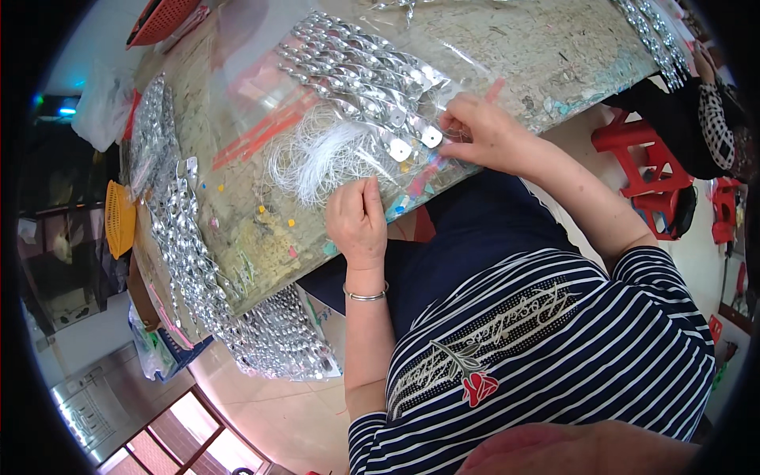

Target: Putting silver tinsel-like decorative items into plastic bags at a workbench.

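My left hand is closed at the table's near edge, thumb pressed on the curled fingers; whatever it may grip is too small or hidden. To its upper right, my right hand makes a pinch beside the flat, holed ends of several twisted silver strips. Nothing clear shows between its fingertips. The strips lie side by side, pointing away from me. A loose tangle of white thread spreads left of their ends, just beyond my left hand. Clear plastic with red bands lies beside the thread.
More twisted silver strips cover the table's left side, and a bundle hangs below its edge. Small coloured scraps dot the worn tabletop. An orange basket is at the left. Red stools and another person's sleeve are at the right.
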Action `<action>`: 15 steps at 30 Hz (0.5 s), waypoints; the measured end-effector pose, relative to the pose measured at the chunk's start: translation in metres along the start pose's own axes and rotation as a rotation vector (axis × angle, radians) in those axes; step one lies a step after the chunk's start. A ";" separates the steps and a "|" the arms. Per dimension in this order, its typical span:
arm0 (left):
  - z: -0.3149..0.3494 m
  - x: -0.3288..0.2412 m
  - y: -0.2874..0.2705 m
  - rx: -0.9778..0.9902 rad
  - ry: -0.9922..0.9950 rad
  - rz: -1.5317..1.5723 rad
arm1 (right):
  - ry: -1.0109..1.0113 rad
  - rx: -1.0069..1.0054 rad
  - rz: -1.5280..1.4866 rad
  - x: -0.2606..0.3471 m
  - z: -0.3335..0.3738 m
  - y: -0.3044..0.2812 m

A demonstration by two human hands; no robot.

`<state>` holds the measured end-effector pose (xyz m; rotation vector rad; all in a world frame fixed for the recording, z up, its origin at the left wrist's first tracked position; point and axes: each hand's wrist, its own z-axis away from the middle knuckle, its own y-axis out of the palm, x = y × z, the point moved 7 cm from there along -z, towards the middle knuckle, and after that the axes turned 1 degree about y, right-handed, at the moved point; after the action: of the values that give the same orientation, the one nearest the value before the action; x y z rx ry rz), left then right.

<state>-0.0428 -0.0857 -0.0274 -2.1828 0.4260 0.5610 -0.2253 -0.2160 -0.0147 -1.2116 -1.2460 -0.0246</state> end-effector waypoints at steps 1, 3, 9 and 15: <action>0.000 0.000 0.000 -0.007 0.003 -0.006 | 0.003 -0.006 0.001 -0.005 -0.002 0.004; 0.000 -0.002 0.001 -0.002 0.004 -0.005 | -0.105 -0.082 0.070 -0.006 -0.011 0.007; 0.002 0.001 0.002 -0.031 -0.004 0.003 | -0.029 -0.125 -0.010 -0.010 -0.033 0.005; 0.002 0.001 0.001 -0.006 0.001 -0.013 | 0.038 0.014 0.094 -0.008 0.005 -0.012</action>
<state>-0.0432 -0.0843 -0.0294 -2.1900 0.4112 0.5554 -0.2396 -0.2220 -0.0127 -1.2513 -1.1535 0.0298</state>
